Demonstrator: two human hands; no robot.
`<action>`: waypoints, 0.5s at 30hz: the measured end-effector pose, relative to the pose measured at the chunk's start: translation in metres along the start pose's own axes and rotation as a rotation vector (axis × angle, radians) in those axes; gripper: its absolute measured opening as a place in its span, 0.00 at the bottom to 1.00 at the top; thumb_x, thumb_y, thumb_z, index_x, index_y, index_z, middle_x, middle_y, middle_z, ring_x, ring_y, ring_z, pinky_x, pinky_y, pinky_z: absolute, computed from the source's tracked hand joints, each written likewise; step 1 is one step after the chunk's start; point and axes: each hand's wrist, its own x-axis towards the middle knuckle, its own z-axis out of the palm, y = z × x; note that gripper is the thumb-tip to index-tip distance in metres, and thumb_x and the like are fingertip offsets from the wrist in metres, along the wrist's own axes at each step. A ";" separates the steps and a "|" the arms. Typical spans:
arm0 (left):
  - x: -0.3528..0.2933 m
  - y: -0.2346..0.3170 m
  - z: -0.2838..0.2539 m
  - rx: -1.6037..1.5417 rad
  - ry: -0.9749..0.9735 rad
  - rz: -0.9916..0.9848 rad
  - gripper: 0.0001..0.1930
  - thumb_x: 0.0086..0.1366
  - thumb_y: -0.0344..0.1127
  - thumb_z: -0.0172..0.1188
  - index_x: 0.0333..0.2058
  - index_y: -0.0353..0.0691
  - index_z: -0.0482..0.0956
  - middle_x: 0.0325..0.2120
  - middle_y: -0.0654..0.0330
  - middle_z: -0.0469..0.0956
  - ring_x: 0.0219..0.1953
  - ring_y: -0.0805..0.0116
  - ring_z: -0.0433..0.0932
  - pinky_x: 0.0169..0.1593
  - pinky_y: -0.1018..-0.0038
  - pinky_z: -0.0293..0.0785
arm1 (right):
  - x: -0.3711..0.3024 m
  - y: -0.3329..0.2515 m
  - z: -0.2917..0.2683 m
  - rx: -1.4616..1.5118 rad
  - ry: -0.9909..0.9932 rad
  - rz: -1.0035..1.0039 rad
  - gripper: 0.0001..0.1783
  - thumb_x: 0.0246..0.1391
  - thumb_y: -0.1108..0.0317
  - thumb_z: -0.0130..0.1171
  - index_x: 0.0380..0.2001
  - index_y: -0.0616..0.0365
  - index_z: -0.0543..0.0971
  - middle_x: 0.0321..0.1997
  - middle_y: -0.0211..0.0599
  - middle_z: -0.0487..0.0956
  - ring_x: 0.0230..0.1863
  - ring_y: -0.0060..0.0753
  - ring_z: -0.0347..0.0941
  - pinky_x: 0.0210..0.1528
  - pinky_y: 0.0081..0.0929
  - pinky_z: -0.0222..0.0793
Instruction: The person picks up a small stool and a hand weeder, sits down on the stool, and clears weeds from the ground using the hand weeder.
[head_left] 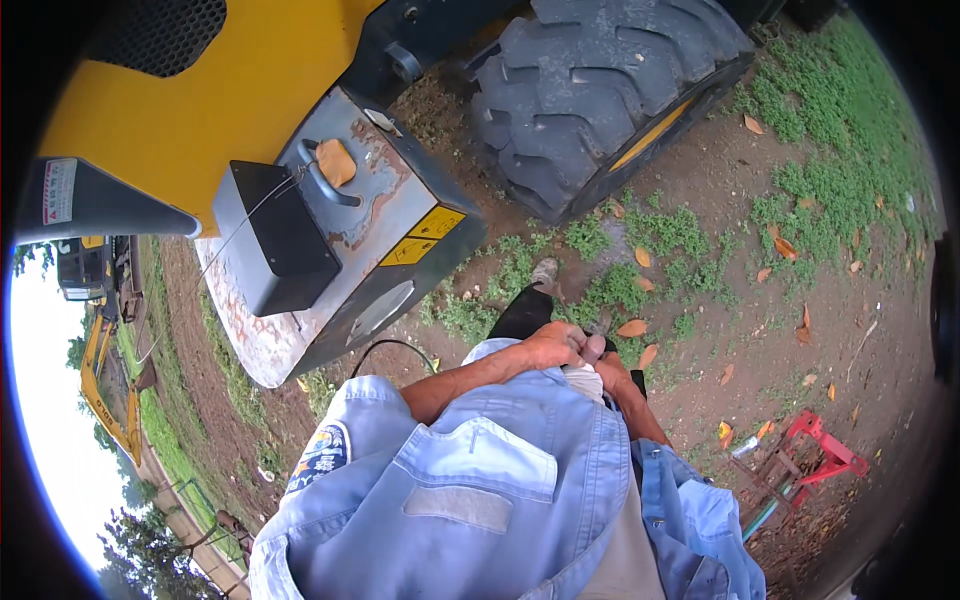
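Observation:
My left hand [556, 346] and my right hand [612, 374] meet in front of my waist, close together, with the fingers bent inward. A light beige piece of cloth [584, 381] shows just below them, at the front of my clothing. What the closed fingers hold, if anything, I cannot make out. The blue work jacket [500, 420] hangs open, its sleeves pushed up off both forearms.
A yellow wheeled machine [250, 70] stands ahead with a big black tyre [610, 90]. Its worn metal step box [350, 215] carries a handle and a black box [275, 240]. A red metal frame [825, 445] lies at right. Far left stands a yellow excavator [98, 375].

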 end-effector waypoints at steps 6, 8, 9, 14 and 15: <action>-0.013 -0.034 0.037 -0.138 0.067 -0.010 0.23 0.46 0.34 0.69 0.43 0.32 0.79 0.37 0.51 0.82 0.41 0.62 0.81 0.46 0.71 0.75 | -0.002 0.024 0.000 -0.050 -0.083 -0.052 0.40 0.41 0.44 0.68 0.42 0.77 0.78 0.43 0.54 0.81 0.46 0.38 0.78 0.45 0.35 0.72; -0.020 -0.041 0.051 -0.190 0.095 -0.023 0.22 0.47 0.32 0.69 0.42 0.31 0.79 0.36 0.52 0.82 0.39 0.63 0.81 0.46 0.71 0.75 | 0.000 0.038 0.003 -0.059 -0.091 -0.055 0.40 0.42 0.44 0.68 0.42 0.77 0.79 0.42 0.53 0.82 0.45 0.36 0.78 0.44 0.35 0.72; -0.021 -0.047 0.057 -0.209 0.101 -0.025 0.22 0.48 0.32 0.69 0.43 0.31 0.79 0.36 0.52 0.82 0.40 0.63 0.81 0.46 0.71 0.75 | 0.002 0.044 0.003 -0.069 -0.103 -0.050 0.40 0.42 0.44 0.68 0.42 0.77 0.79 0.42 0.53 0.82 0.45 0.36 0.78 0.43 0.34 0.72; -0.042 -0.052 0.082 -0.275 0.136 -0.066 0.21 0.49 0.32 0.68 0.43 0.31 0.79 0.36 0.53 0.82 0.40 0.65 0.80 0.47 0.71 0.74 | 0.009 0.073 0.011 -0.146 -0.124 -0.096 0.37 0.41 0.45 0.67 0.41 0.74 0.80 0.40 0.50 0.83 0.43 0.34 0.78 0.43 0.33 0.72; -0.048 -0.050 0.083 -0.314 0.135 -0.076 0.21 0.51 0.31 0.67 0.44 0.31 0.77 0.38 0.53 0.81 0.42 0.65 0.79 0.49 0.71 0.73 | 0.012 0.079 0.014 -0.150 -0.128 -0.099 0.37 0.41 0.45 0.67 0.41 0.74 0.80 0.40 0.50 0.83 0.43 0.34 0.78 0.43 0.33 0.72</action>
